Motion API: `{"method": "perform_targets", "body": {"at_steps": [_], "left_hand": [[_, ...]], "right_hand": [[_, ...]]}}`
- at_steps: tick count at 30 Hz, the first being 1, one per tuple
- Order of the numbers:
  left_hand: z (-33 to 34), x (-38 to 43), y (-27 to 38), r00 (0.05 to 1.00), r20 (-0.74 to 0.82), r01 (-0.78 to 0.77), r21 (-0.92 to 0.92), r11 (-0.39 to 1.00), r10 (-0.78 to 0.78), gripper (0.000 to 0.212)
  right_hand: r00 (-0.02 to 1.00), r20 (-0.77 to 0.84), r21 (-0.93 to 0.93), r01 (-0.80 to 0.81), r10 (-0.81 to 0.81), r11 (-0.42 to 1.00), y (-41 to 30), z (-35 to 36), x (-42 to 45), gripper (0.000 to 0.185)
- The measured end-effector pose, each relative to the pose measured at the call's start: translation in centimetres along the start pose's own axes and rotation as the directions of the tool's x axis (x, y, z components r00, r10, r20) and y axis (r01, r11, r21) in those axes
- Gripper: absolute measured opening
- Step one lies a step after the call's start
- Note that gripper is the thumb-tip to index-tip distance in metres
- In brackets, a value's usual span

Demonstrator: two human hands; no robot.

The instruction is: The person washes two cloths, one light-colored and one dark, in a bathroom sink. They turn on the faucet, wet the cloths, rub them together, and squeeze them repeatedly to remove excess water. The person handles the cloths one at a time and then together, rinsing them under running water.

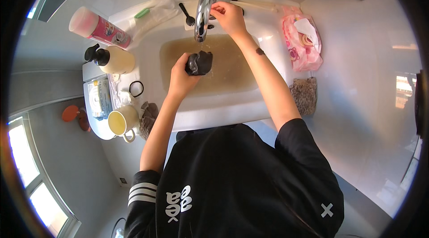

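Observation:
My left hand is closed around a black, wet, bunched item, which looks like cloth. It is held above the murky brown water in the white washbasin, just below the spout of the chrome faucet. A little water shows under the spout. My right hand is up beside the faucet, fingers bent and fingertips at its right side. Whether they grip a handle there is hidden.
Along the left rim stand a pink canister, a pump bottle, a black hair tie and a cream mug. A black fork lies behind the basin. At right are a pink tissue pack and a brown furry cloth.

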State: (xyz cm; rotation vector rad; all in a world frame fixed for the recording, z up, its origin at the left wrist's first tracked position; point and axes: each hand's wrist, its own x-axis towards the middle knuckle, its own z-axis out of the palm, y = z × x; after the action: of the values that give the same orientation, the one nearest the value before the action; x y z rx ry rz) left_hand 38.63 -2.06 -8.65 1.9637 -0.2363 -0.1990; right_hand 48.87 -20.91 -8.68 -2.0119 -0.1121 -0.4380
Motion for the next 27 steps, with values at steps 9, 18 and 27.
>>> {"method": "perform_targets", "body": {"at_steps": [9, 18, 27], "left_hand": [[-0.3, -1.9, 2.7, 0.941, -0.167, -0.186, 0.473, 0.861, 0.294, 0.040], [-0.3, -0.2, 5.4, 0.879, 0.228, -0.475, 0.351, 0.807, 0.418, 0.040], [0.9, 0.1, 3.4, 0.901, 0.396, -0.158, -0.076, 0.985, 0.175, 0.046]], "right_hand": [[0.697, 0.710, 0.447, -0.556, 0.101, 0.701, -4.2, -3.6, -7.7, 0.072], [0.605, 0.785, 0.478, -0.459, -0.131, 0.749, -5.6, -4.0, -10.1, 0.091], [0.536, 0.844, 0.469, -0.707, -0.031, 0.529, -4.4, -4.0, -11.1, 0.047]]}}
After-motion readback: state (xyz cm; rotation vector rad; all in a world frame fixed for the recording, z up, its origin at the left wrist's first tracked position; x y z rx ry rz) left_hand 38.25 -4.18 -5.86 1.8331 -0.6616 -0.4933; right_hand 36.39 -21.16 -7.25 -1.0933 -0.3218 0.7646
